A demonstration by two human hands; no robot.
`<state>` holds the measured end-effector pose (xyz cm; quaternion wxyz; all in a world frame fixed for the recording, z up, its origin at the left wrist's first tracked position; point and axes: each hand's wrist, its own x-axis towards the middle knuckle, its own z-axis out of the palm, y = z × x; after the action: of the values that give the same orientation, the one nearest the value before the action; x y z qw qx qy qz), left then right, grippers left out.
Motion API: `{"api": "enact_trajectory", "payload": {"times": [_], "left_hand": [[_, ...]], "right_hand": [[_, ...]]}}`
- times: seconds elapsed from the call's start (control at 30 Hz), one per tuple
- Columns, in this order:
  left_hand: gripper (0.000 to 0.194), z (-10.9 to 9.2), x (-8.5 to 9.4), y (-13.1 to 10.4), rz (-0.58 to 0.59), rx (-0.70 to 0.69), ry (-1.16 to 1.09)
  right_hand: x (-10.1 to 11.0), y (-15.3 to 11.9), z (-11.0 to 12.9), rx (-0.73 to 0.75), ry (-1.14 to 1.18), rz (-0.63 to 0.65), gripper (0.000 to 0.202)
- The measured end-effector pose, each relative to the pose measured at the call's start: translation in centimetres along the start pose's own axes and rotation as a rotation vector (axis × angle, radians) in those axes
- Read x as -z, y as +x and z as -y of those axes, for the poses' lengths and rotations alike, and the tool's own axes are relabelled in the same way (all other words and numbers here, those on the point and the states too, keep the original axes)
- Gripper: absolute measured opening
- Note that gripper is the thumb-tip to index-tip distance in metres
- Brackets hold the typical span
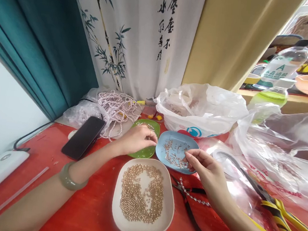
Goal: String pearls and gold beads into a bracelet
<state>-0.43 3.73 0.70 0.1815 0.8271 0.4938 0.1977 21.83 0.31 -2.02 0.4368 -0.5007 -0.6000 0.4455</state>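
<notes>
In the middle of the frame, the left hand [140,138] is over the green plate [144,152], fingertips close together; I cannot tell if they pinch something. To its right, the right hand [203,165] is at the edge of the blue plate [163,141], thumb and finger pressed together, maybe on a small metal piece. The white tray [169,217] of gold beads [127,201] lies lower centre.
</notes>
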Motion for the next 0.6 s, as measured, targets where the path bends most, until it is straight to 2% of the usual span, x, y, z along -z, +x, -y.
{"api": "enact_trajectory", "payload": {"times": [0.1, 0.27, 0.43, 0.6], "left_hand": [[0.012, -0.7, -0.5, 0.4, -0.013, -0.059, 0.094], [0.011, -2.1, -1.1, 1.9, 0.088, -0.074, 0.182], [0.014, -3.4, -1.8, 3.0, 0.189, -0.129, 0.137], [0.021, -3.6, -2.7, 4.4, 0.275, -0.162, 0.102]], "right_hand": [[0.0, 0.0, 0.0, 0.010, -0.003, -0.011, 0.022], [-0.2, -0.2, 0.0, 0.002, 0.021, -0.026, 0.023], [-0.2, -0.1, 0.0, 0.021, 0.005, -0.022, 0.020], [-0.2, -0.1, 0.0, 0.043, -0.002, -0.020, 0.020]]}}
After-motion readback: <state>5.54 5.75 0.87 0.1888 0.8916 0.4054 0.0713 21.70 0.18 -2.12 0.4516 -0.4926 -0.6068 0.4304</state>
